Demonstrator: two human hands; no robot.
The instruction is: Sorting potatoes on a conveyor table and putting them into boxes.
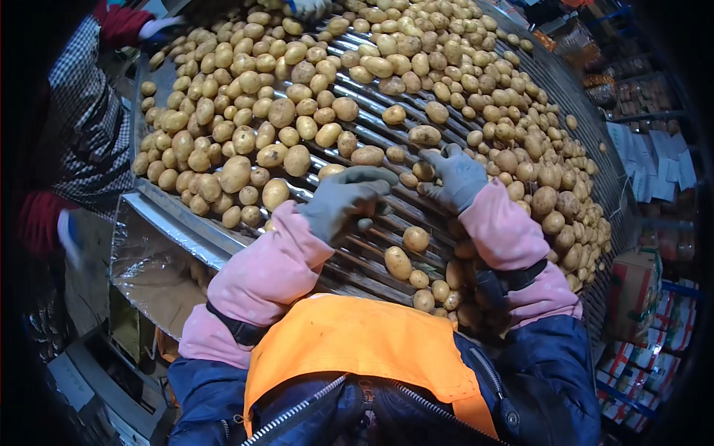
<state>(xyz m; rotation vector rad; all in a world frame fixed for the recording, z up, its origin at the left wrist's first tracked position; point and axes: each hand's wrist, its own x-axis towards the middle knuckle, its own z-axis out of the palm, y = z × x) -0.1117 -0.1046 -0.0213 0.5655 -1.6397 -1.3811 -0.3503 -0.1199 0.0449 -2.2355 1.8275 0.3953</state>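
Observation:
My left hand (351, 200), in a grey work glove, is above the slatted metal sorting table (385, 234) with its fingers half curled. I see nothing held between its thumb and fingers. To its right, my right hand (456, 174) wears a similar glove and has its thumb and fingers apart around a small potato (424, 171). Whether it grips that potato I cannot tell. An oblong potato (424, 135) lies just beyond the right fingertips. Nearer my body are a round potato (415, 238) and a larger oval potato (398, 263).
Potatoes heap on the left (234, 139) and right (535, 156) of the table. A metal chute (184, 234) borders the left. Another person's sleeve (120, 25) is at upper left, and a gloved hand (310, 8) at the top. Cartons (633, 295) stand at right.

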